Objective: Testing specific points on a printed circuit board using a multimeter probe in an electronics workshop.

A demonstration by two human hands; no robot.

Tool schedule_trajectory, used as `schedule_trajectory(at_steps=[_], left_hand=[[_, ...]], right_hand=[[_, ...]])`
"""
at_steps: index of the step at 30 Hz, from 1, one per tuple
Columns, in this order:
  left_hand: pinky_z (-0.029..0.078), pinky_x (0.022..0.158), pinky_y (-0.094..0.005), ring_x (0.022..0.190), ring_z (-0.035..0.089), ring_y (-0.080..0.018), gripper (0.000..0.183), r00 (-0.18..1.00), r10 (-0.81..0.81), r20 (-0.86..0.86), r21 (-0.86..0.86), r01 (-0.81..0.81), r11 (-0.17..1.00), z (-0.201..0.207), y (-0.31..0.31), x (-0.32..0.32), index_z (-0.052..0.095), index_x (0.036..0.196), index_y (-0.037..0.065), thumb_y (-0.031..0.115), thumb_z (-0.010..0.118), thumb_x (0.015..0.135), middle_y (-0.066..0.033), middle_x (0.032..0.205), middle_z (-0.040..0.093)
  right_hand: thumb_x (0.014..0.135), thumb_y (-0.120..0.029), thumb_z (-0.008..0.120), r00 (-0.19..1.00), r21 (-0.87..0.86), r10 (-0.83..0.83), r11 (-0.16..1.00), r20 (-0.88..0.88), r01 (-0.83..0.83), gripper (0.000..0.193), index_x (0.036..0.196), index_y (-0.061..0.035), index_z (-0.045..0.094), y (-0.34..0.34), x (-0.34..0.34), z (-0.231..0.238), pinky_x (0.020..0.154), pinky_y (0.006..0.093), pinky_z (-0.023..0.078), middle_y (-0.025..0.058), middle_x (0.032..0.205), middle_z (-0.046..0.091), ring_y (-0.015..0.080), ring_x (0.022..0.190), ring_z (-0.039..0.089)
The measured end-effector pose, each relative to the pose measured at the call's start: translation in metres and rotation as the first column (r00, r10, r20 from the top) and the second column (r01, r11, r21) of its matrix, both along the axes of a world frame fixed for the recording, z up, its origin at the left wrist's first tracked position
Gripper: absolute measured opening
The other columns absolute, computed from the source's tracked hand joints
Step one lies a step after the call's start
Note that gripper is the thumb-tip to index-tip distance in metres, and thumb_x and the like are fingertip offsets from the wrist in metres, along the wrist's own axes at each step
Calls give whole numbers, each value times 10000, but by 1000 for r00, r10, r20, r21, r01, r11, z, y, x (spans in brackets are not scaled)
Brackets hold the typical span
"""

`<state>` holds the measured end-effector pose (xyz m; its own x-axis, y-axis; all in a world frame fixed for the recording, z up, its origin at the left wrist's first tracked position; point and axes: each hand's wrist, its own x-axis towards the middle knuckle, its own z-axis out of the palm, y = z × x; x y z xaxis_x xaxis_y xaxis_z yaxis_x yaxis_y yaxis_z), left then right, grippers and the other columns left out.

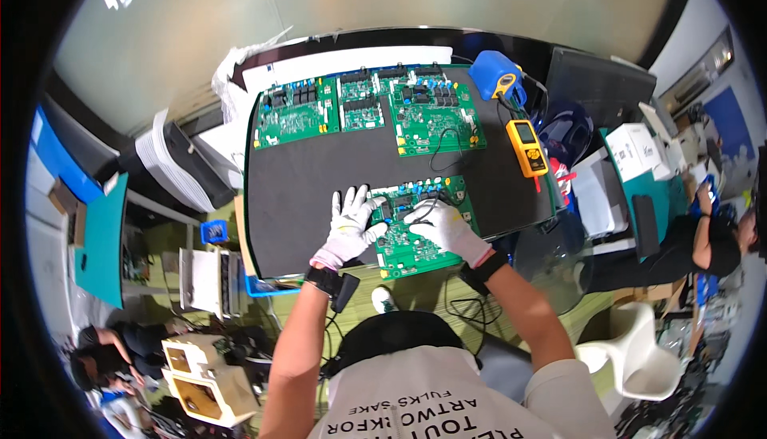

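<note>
A green circuit board with black and blue parts lies near the front edge of the dark mat, partly overhanging it. My left hand, in a white glove, rests at the board's left edge with its fingers spread; thumb and forefinger touch the board. My right hand, also gloved, lies over the board's right side. Its fingers are curled together near the black parts, and a thin dark cable runs close by them. What sits between those fingertips is hidden. Both wrists wear black bands.
Several more green boards lie along the mat's far side, one with a thin black wire across it. A yellow handheld meter and a blue device stand at the right. Beyond them is a dark monitor. Another person is at far right.
</note>
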<state>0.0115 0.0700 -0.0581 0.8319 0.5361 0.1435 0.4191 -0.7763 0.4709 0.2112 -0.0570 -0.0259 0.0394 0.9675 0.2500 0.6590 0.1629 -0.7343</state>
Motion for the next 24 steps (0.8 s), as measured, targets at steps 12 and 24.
schedule_trajectory(at_steps=[12,24], left_hand=[[12,1084,-511,1330,203,-389,560,1000,16,4,-27,-16,1000,2,-5,-3,461,1268,176,534,483,839,-192,1410,295],[13,1085,-508,1327,214,-392,544,1000,20,14,-32,-19,999,2,-4,-2,473,1251,181,542,469,843,-195,1408,298]], right_hand=[[694,-110,702,990,-40,-96,995,-98,93,160,841,-68,657,-3,-10,6,796,340,471,86,875,638,244,904,596],[698,-71,690,991,-103,-95,991,-98,84,155,850,-54,661,-1,-8,8,813,328,469,82,906,634,230,931,594]])
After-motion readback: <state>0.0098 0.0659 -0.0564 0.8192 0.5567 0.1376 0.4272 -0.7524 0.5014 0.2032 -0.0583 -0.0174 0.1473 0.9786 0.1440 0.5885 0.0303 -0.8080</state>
